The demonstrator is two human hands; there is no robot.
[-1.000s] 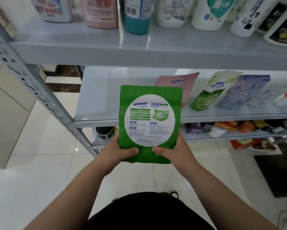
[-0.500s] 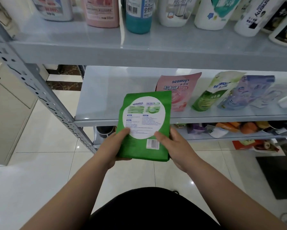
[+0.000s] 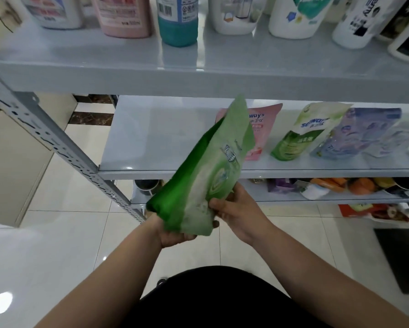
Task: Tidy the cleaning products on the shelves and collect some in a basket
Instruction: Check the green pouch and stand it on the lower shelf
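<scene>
The left hand (image 3: 175, 233) cups the bottom of a green refill pouch (image 3: 210, 171), fingers curled under it; the right hand (image 3: 236, 209) pinches its lower edge. The pouch tilts up to the right, in the air before the grey shelf (image 3: 151, 143). Behind it on that shelf stand a pink pouch (image 3: 262, 129) and a green-and-white pouch (image 3: 303, 136).

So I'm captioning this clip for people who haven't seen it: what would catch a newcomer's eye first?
The green pouch, tilted and blurred at the centre, held at its lower end by the left hand and right hand. Behind it, a pink pouch and other refill pouches lean along the middle shelf. Bottles line the top shelf, a teal bottle most vivid.
</scene>
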